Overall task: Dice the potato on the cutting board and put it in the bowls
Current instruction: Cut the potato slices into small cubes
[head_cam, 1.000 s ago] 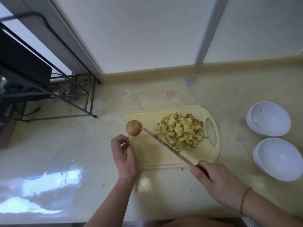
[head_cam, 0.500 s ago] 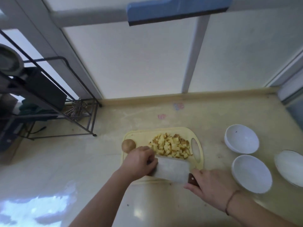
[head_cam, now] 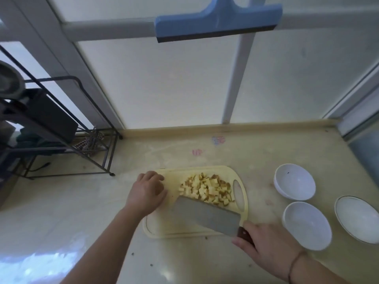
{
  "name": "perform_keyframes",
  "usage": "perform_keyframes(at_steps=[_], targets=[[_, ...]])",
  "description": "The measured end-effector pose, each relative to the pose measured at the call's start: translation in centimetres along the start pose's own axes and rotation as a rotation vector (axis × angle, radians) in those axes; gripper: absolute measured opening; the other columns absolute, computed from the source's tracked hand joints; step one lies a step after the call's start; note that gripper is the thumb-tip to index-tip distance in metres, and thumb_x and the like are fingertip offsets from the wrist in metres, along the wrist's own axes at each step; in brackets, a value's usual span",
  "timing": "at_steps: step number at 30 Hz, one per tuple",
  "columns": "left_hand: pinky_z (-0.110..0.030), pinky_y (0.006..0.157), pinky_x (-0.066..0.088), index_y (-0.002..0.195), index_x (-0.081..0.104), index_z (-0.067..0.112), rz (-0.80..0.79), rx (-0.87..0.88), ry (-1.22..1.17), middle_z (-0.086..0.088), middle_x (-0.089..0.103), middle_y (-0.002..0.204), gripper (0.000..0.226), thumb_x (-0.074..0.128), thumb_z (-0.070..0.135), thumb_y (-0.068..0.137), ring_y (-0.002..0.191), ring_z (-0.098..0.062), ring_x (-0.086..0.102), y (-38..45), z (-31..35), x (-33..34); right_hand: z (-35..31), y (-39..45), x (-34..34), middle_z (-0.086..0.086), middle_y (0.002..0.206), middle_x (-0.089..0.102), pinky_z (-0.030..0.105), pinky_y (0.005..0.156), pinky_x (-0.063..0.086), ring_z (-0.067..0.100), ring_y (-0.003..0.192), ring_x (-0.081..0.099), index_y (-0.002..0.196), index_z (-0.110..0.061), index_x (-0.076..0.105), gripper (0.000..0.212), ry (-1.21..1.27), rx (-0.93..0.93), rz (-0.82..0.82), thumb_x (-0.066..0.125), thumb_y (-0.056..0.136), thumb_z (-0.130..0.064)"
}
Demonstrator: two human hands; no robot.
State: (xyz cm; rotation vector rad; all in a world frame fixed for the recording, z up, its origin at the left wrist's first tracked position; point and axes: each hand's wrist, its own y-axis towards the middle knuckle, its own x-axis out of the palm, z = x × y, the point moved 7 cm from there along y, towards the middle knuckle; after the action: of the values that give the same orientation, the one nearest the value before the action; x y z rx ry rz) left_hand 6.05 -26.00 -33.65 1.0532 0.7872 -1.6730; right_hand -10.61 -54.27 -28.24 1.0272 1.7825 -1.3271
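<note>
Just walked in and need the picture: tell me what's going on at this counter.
A person is dicing potato. The right hand grips a cleaver lying flat on the cutting board, its edge against the pile of diced potato. The left hand rests on the board's left side. Three white bowls wait empty at right.

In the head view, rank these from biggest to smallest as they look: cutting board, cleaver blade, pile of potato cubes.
1. cutting board
2. cleaver blade
3. pile of potato cubes, close to the blade, so that order is unsure.

A black wire rack (head_cam: 61,144) stands on the counter (head_cam: 184,263).
</note>
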Motion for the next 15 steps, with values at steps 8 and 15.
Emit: perform_keyframes(at_steps=[8, 15], targets=[[-0.038, 0.099, 0.048, 0.127, 0.062, 0.014, -0.087, -0.035, -0.013, -0.004, 0.055, 0.128, 0.051, 0.078, 0.029, 0.081, 0.115, -0.027, 0.049, -1.8, -1.4, 1.2, 0.3, -0.1, 0.2, -0.003, 0.060, 0.052, 0.022, 0.062, 0.042, 0.006, 0.057, 0.050, 0.068, -0.026, 0.044, 0.045, 0.460, 0.191, -0.029, 0.044, 0.096, -0.061], [-0.039, 0.073, 0.054, 0.110, 0.061, 0.020, 0.020, -0.029, 0.071, -0.002, 0.059, 0.106, 0.047, 0.057, 0.052, 0.075, 0.087, -0.026, 0.060, -7.3, 2.5, 4.0, -3.1, 2.1, 3.9, -0.008, 0.043, 0.046, 0.021, 0.045, 0.033, 0.005, 0.040, 0.039, 0.070, -0.018, 0.047, 0.042, 0.882, 0.269, -0.172, 0.050, 0.100, -0.047]])
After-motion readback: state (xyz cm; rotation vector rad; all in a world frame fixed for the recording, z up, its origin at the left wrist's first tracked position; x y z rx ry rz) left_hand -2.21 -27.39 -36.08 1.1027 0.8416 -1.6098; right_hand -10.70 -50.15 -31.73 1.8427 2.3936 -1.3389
